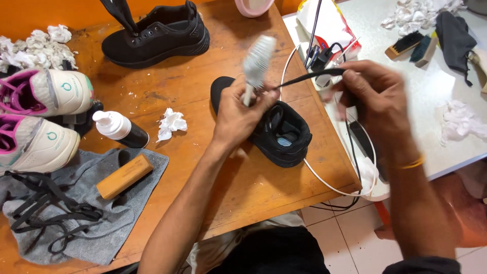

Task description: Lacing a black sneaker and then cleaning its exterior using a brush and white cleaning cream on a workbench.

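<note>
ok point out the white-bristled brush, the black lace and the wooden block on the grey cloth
white-bristled brush (pixel 257 62), head view, on the bristle head
black lace (pixel 304 77), head view, mid-span between the hands
wooden block (pixel 124 176), head view, on its top face

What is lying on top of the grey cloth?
On the grey cloth lie a wooden brush, bristles hidden underneath, and tangled black laces. What the cloth covers cannot be seen.

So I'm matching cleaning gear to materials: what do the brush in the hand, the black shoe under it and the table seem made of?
The brush in the left hand looks like pale plastic with whitish bristles, though motion blur hides detail. The black shoe seems a matte knit or mesh fabric, without shine. The table looks like orange-brown wood or wood laminate with faint grain and scuffs.
</note>
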